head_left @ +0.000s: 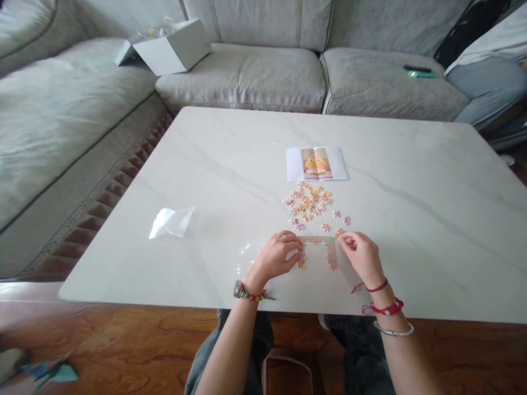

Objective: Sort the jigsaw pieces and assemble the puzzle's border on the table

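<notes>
Puzzle border in hand, a loose piece at its corner.
The right hand (364,258) pinches a pink piece (338,232) beside the joined border (332,257); the left hand (278,257), fingers slightly apart, touches its left side. Joining them would likely call for matching tabs.

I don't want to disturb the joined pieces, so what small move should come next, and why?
Probably bring the pink piece to the right leg of the joined pieces and test its fit. The right hand has its fingertips on it, that leg's near end is open, and the left hand at the left leg could steady them.
</notes>
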Tool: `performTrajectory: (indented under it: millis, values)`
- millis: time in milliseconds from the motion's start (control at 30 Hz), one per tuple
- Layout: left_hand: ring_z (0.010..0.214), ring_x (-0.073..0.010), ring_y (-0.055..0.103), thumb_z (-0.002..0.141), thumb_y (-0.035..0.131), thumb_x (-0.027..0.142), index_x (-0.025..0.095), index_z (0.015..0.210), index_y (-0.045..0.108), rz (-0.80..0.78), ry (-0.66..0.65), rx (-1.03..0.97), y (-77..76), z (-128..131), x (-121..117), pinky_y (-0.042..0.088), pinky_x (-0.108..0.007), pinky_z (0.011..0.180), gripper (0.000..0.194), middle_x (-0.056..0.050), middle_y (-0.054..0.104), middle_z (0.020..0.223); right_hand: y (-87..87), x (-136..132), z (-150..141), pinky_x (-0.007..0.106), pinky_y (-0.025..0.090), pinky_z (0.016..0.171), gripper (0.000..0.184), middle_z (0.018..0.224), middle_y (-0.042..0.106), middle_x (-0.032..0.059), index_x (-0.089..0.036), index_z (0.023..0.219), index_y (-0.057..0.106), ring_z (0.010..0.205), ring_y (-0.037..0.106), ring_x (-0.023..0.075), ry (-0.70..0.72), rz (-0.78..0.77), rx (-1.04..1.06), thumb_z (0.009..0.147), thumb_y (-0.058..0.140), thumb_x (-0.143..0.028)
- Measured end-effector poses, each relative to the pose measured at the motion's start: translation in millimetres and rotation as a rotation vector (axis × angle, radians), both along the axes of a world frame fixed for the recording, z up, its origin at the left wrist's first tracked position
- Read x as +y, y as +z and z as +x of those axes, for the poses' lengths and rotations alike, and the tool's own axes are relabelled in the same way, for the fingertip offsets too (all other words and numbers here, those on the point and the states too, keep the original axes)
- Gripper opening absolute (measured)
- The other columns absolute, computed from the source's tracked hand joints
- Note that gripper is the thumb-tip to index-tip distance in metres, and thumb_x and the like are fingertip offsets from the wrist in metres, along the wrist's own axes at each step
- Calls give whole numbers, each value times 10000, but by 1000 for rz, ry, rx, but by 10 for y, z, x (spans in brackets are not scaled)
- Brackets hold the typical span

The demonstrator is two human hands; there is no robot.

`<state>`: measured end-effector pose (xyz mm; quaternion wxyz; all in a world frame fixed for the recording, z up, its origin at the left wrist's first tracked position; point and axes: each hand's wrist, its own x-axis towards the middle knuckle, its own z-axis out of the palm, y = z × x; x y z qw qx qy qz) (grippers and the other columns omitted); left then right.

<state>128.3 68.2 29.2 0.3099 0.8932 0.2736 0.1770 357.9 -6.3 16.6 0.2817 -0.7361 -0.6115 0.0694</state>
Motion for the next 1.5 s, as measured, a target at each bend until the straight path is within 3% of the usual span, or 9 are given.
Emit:
performTrajectory:
  millis: [167, 333, 433, 700, 1000, 1200, 1367, 1500]
  values:
    - [952, -163, 523, 821, 443, 204, 199, 860, 604, 56, 165, -73, -18, 20, 181, 431, -338, 854, 165, -50, 608, 954, -110, 150, 195, 265, 401, 564, 256, 632, 589, 46, -170, 708, 590, 568, 526, 152, -116, 26, -42, 780, 468, -384]
    - [941, -176, 525, 831, 433, 216, 200, 897, 587, 145, 429, -30, -131, -18, 316, 438, -377, 838, 168, -62, 580, 988, -205, 160, 314, 276, 394, 551, 253, 606, 588, 43, -170, 719, 592, 547, 532, 162, -205, -68, -52, 775, 450, -371]
    - [931, -179, 527, 823, 448, 218, 199, 905, 586, 156, 493, -9, -191, -44, 342, 447, -377, 828, 162, -56, 570, 986, -195, 141, 350, 282, 405, 568, 241, 620, 597, 43, -165, 757, 600, 569, 551, 170, -227, -91, -27, 767, 462, -363]
    - [959, -184, 500, 805, 479, 208, 211, 936, 587, 131, 486, 16, -293, 83, 355, 443, -371, 846, 170, -54, 559, 995, -89, 196, 175, 278, 435, 616, 201, 732, 636, 61, -175, 796, 593, 619, 576, 158, -132, 11, 82, 793, 446, -312]
    - [1011, -211, 456, 782, 504, 195, 204, 841, 596, 128, 531, 73, -275, 170, 355, 416, -415, 854, 110, -66, 535, 1013, -90, 209, 83, 271, 436, 610, 173, 726, 614, 48, -181, 788, 585, 624, 563, 151, -4, 15, 106, 804, 430, -258]
    - [872, -182, 488, 781, 473, 155, 189, 810, 542, 101, 487, 88, -264, 173, 353, 428, -356, 797, 82, -44, 553, 874, -16, 234, -75, 282, 453, 624, 176, 745, 621, 56, -182, 774, 589, 655, 570, 160, 64, 18, 136, 805, 422, -231]
    - [762, -152, 527, 810, 417, 174, 182, 783, 512, -74, 423, 7, -190, 172, 336, 442, -310, 716, 99, -24, 581, 777, 16, 276, -292, 296, 477, 639, 176, 776, 619, 59, -179, 885, 587, 666, 582, 162, 137, 12, 232, 799, 437, -214]
    - [712, -120, 563, 807, 431, 197, 176, 784, 520, -353, 219, -122, -89, 201, 271, 460, -253, 653, 94, -17, 599, 773, 84, 301, -457, 309, 491, 667, 209, 821, 617, 57, -187, 966, 576, 643, 578, 147, 189, 8, 334, 785, 477, -223]
